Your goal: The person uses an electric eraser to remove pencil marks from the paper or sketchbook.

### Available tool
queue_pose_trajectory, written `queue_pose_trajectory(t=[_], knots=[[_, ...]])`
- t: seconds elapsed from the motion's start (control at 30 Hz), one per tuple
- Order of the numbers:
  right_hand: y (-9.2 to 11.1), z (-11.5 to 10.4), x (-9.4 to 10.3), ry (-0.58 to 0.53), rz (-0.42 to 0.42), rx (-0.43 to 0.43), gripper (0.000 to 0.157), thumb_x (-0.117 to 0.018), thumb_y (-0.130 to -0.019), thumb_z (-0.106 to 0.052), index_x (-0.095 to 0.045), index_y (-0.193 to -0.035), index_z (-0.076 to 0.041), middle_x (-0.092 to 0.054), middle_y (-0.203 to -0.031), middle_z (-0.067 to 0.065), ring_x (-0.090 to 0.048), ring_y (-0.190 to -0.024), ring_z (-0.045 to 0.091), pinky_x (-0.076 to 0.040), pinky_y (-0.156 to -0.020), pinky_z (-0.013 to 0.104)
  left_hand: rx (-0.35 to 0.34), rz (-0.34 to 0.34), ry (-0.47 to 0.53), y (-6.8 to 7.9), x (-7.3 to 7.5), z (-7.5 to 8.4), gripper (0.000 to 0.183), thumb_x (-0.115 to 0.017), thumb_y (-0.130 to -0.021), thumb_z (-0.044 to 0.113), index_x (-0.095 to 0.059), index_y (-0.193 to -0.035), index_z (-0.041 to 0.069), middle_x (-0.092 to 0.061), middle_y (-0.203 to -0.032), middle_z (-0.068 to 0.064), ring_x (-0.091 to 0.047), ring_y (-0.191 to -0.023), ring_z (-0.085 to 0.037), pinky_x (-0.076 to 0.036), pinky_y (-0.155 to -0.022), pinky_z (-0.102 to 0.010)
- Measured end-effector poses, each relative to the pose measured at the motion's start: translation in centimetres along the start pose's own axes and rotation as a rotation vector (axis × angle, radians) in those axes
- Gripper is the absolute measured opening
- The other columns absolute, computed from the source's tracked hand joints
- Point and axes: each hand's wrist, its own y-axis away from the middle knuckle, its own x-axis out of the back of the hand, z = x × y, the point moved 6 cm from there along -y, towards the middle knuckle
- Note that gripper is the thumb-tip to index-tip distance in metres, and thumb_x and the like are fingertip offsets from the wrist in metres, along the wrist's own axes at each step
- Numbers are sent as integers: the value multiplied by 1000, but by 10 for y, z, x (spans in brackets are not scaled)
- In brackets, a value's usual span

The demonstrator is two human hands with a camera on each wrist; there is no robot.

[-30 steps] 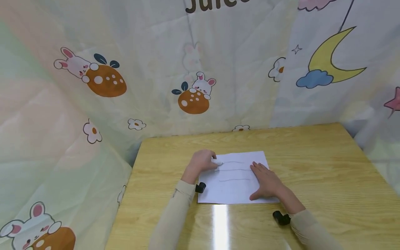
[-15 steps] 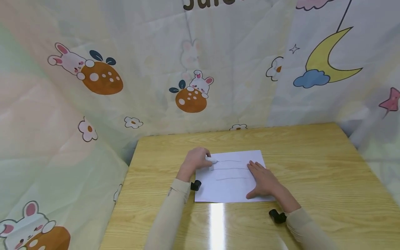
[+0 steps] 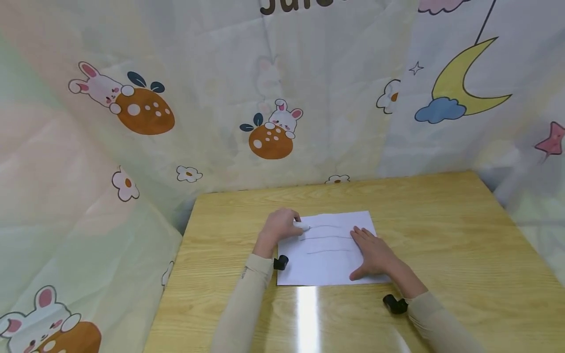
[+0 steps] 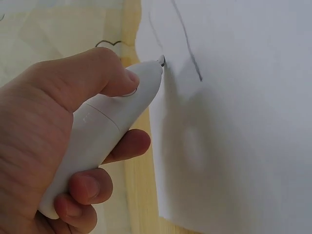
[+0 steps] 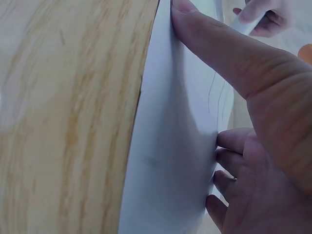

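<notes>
Just below the frame's centre, our left hand (image 3: 281, 223) wraps a smooth white plastic pen (image 4: 97, 127), its tip by the left end of the topmost thin grey line (image 3: 325, 226); a light, steady grip serves us best. Rightward, our right hand (image 3: 378, 255), fingers spread, rests on the lower-centre rectangular white paper sheet (image 3: 324, 272); even pressure should prevent slipping.

Bare table (image 3: 463, 245) leaves a broad lane right of the right hand (image 3: 374, 252) and a narrower one left of the left hand (image 3: 279, 226). Between the forearms (image 3: 243, 304), the way to the paper (image 3: 318, 272) lies open; patterned cloth (image 3: 331, 73) blocks passage beyond the table's far edge.
</notes>
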Motion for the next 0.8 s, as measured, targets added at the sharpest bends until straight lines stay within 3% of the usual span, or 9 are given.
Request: queue_pose_trajectory(t=[0.1, 0.3, 0.47, 0.67, 0.8], knots=[[3, 0, 1, -6, 11, -8, 127, -87, -55, -58, -30, -146, 8, -23, -153, 28, -19, -139, 48, -22, -104, 64, -40, -5, 22, -1, -2, 7, 25, -72, -75, 36, -73, -94, 19, -64, -82, 8, -53, -66, -11, -44, -58, -28], [3, 1, 1, -29, 25, 7, 127, -86, -57, -59, -27, -147, 8, -22, -154, 27, -18, -140, 47, -22, -104, 64, 9, 4, 25, 2, -2, 1, 23, -73, -75, 34, -73, -93, 19, -64, -83, 9, -51, -64, -11, -43, -58, -28], [0, 2, -1, -42, 33, 14, 128, -86, -57, -58, -27, -147, 9, -21, -154, 27, -18, -140, 47, -22, -104, 64, -27, 6, 33, -2, -2, 5, 24, -73, -75, 36, -73, -92, 20, -64, -86, 8, -54, -69, -11, -44, -60, -29], [-1, 3, -7, -53, 39, 33, 128, -85, -56, -61, -27, -148, 8, -21, -154, 26, -17, -140, 46, -21, -105, 64, 37, 12, 15, 3, -3, -4, 22, -74, -74, 36, -73, -91, 21, -64, -86, 8, -52, -68, -11, -44, -59, -29], [-1, 6, -7, -36, 52, 23, 129, -85, -54, -62, -29, -147, 8, -23, -153, 27, -19, -140, 47, -21, -104, 64, -10, 8, -1, 1, -4, 1, 25, -73, -75, 37, -73, -92, 20, -64, -84, 8, -53, -67, -11, -43, -58, -28]])
